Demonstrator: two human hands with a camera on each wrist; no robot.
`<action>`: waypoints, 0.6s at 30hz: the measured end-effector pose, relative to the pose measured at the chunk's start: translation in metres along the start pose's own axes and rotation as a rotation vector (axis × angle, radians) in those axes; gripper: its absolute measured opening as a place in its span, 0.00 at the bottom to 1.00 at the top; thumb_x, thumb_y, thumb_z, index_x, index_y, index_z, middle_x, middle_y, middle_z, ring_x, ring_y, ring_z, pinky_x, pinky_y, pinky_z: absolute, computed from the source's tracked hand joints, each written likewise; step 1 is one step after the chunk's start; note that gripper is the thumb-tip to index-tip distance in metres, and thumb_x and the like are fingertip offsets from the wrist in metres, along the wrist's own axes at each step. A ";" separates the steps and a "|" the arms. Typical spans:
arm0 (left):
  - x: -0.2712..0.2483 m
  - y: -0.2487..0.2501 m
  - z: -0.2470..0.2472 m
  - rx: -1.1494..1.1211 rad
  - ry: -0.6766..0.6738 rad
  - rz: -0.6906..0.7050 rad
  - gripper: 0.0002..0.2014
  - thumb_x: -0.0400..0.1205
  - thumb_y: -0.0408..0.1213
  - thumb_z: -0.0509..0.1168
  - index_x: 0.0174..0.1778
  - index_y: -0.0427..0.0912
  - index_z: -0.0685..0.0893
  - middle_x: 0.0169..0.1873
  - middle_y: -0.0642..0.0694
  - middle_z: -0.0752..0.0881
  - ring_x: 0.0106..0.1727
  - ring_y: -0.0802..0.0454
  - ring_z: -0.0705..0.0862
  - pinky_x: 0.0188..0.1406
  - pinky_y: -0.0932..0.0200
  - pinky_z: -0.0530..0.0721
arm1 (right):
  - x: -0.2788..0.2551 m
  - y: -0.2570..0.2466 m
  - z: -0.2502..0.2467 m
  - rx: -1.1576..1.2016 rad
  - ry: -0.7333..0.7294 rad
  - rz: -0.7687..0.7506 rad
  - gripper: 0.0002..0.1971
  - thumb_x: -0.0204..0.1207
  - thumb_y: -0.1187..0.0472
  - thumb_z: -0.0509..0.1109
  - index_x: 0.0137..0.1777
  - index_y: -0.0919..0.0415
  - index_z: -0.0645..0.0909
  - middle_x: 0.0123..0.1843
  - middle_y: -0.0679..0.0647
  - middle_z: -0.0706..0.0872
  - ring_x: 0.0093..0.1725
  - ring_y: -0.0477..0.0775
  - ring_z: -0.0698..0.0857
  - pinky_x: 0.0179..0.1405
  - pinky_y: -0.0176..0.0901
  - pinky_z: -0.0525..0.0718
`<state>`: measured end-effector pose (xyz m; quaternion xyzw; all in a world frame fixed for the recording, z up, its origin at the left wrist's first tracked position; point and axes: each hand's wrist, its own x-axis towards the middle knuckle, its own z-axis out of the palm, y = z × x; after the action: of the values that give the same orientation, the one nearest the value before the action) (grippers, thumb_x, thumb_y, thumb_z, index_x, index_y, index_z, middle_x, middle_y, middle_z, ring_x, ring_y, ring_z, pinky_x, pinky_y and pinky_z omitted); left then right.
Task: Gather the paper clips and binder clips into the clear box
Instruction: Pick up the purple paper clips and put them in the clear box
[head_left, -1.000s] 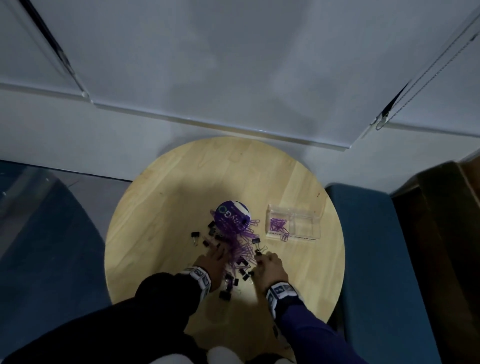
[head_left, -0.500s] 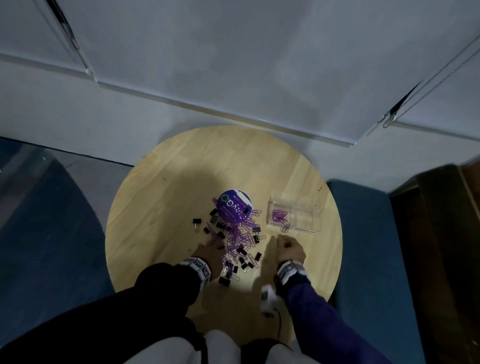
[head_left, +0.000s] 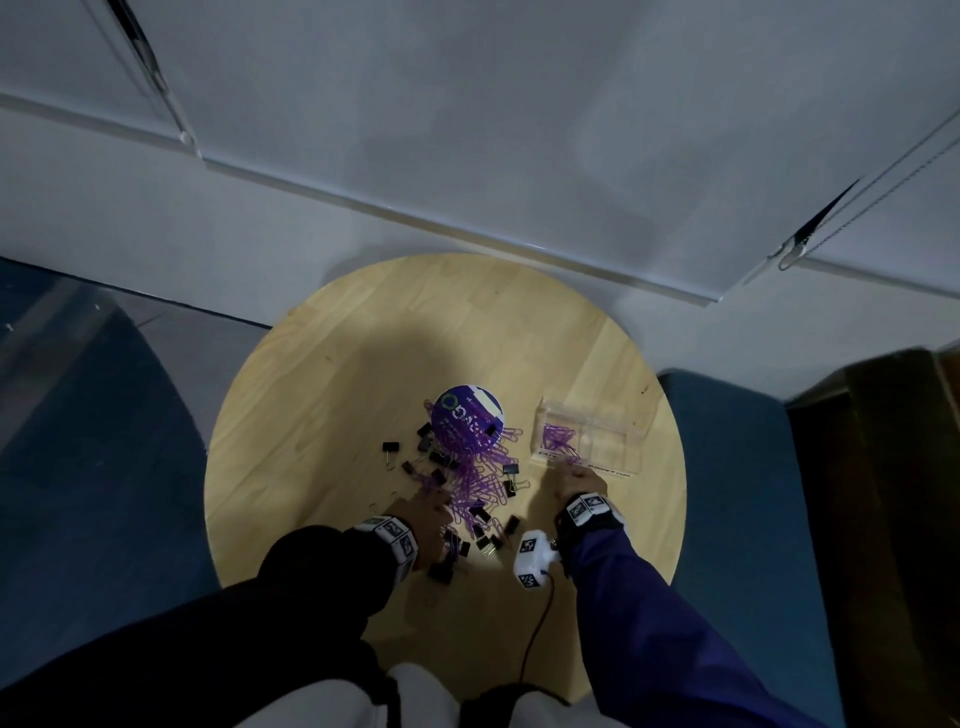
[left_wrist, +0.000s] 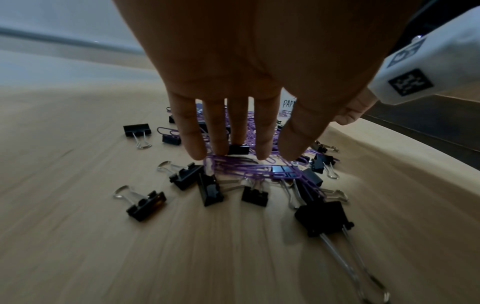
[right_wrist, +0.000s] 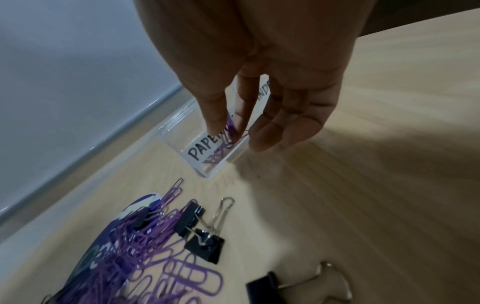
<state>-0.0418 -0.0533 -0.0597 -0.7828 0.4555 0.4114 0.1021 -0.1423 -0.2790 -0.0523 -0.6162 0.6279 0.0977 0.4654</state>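
A clear two-part box (head_left: 615, 441) stands at the right of the round table, with purple paper clips (head_left: 557, 439) in its left part. My right hand (head_left: 574, 475) is at the box's near left corner. In the right wrist view this right hand (right_wrist: 239, 127) pinches a few purple paper clips (right_wrist: 229, 136) just above the box (right_wrist: 179, 125), which bears a "PAPER" label. A loose pile of purple paper clips (head_left: 475, 480) and black binder clips (head_left: 511, 470) lies mid-table. My left hand (left_wrist: 259, 153) touches the pile with straight fingers (left_wrist: 219, 133).
A round purple tub (head_left: 470, 418) lies on its side at the far end of the pile, clips spilling from it. Binder clips (left_wrist: 145, 202) are scattered toward the table's near edge. A blue seat (head_left: 737, 519) stands right of the table.
My right hand has left the pile and moved right and forward to the clear box, holding paper clips. My left hand has stayed at the pile.
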 end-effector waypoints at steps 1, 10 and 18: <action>0.000 -0.001 0.000 0.002 0.006 0.002 0.25 0.86 0.44 0.55 0.81 0.46 0.64 0.86 0.47 0.48 0.86 0.44 0.53 0.80 0.43 0.64 | -0.002 -0.001 0.001 0.027 0.015 -0.004 0.07 0.81 0.55 0.66 0.50 0.57 0.84 0.50 0.61 0.86 0.43 0.58 0.84 0.43 0.37 0.77; 0.004 0.002 0.002 -0.085 0.143 0.014 0.27 0.83 0.44 0.61 0.79 0.47 0.68 0.83 0.45 0.59 0.79 0.38 0.67 0.77 0.42 0.69 | -0.011 -0.022 -0.008 0.287 0.083 -0.040 0.17 0.71 0.44 0.73 0.37 0.60 0.87 0.36 0.55 0.91 0.39 0.57 0.89 0.47 0.52 0.87; 0.002 -0.005 0.001 -0.146 0.246 0.036 0.22 0.84 0.41 0.57 0.76 0.45 0.72 0.79 0.44 0.67 0.78 0.40 0.67 0.76 0.45 0.67 | -0.026 -0.035 -0.012 0.069 0.119 -0.246 0.06 0.76 0.51 0.71 0.45 0.51 0.88 0.41 0.53 0.90 0.41 0.54 0.89 0.41 0.47 0.88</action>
<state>-0.0374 -0.0512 -0.0628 -0.8245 0.4472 0.3462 -0.0191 -0.1230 -0.2771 -0.0114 -0.6770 0.5770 -0.0184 0.4566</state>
